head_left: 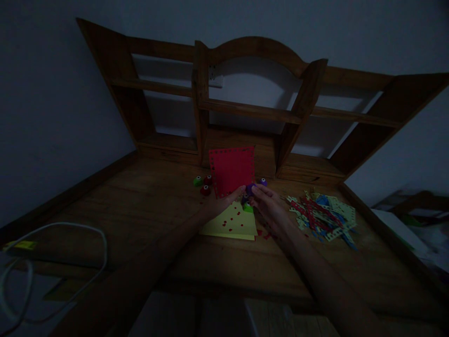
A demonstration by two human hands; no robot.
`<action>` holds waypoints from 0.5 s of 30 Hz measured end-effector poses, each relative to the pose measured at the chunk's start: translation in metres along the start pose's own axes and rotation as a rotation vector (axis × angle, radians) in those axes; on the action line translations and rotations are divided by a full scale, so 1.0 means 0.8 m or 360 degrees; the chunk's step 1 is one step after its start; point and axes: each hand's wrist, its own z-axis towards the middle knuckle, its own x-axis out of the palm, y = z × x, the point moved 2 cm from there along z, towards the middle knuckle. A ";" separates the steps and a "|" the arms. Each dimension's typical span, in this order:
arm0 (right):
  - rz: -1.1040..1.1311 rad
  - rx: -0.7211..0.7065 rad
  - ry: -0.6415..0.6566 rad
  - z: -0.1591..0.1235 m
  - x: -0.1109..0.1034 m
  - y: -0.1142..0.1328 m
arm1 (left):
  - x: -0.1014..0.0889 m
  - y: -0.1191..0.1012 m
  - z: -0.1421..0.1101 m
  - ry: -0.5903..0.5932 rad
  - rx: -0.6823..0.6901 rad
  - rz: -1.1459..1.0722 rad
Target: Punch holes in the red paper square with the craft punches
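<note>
A red sheet of paper (pixel 232 171) with small cut-outs along its edges stands tilted up in front of me. My left hand (pixel 224 203) is closed at its lower edge, thumb towards the right. In my right hand (pixel 269 200), fingers closed, is a purple craft punch (pixel 250 189) at the sheet's lower right corner. Just below sits a green punch (pixel 248 207), beside a dark one partly hidden by my hands. Under them lies yellow paper (pixel 228 229) with several small red cut-outs scattered on it.
Left of the sheet are a green punch (pixel 198 180) and two red punches (pixel 205 190); another purple punch (pixel 263 181) is at its right. Punched paper strips (pixel 321 215) are piled on the right. A wooden shelf (pixel 245 110) backs the desk; a white cable (pixel 101 234) loops at left.
</note>
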 end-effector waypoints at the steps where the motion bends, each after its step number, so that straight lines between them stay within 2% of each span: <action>1: 0.0010 -0.0001 0.0006 0.000 0.000 0.000 | 0.000 -0.003 0.000 0.0013 0.0047 0.0010; 4: 0.0020 0.0008 0.0027 -0.001 0.002 0.000 | 0.000 -0.008 -0.001 0.0024 0.0160 0.0033; 11: -0.0031 -0.0005 -0.0005 -0.004 0.006 0.003 | -0.001 -0.001 0.000 -0.0078 0.0134 0.0169; 15: -0.0048 -0.0026 0.0007 -0.007 0.009 0.006 | 0.000 0.000 -0.002 -0.0019 0.0156 0.0140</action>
